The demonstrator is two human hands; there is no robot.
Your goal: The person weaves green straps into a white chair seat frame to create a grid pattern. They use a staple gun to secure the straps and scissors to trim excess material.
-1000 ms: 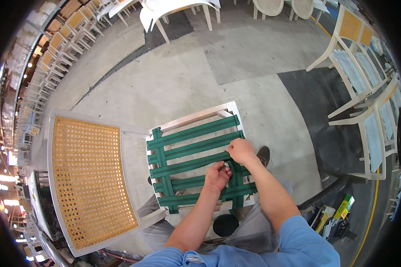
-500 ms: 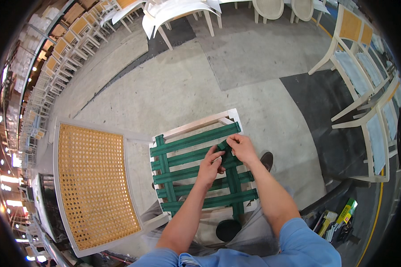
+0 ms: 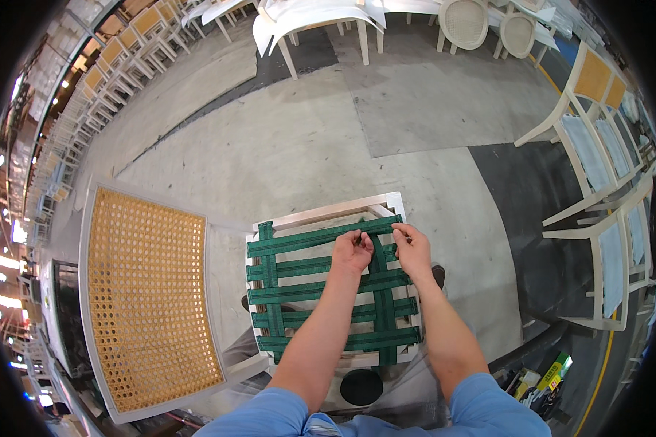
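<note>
Before me is a pale wooden chair frame (image 3: 328, 211) whose seat is crossed by several green webbing straps (image 3: 306, 290). One cross strap (image 3: 385, 302) runs toward me on the right part of the seat, woven over and under the others. My left hand (image 3: 352, 252) is closed with curled fingers at the far strap, beside the upper part of this cross strap; its fingertips are partly hidden. My right hand (image 3: 413, 249) pinches the far strap near its right end, at the seat's edge.
A woven cane backrest (image 3: 149, 291) rises on the left of the seat. A round black disc (image 3: 361, 387) lies close to my body. Pale chairs (image 3: 598, 175) with light blue seats stand at right, beside a tray of tools (image 3: 539, 382). White-covered seats (image 3: 313, 25) line the far side.
Both hands have moved to the far strap, away from the second row. They are farther apart. The cross strap's end now shows beyond the far strap, and my view has shifted slightly.
</note>
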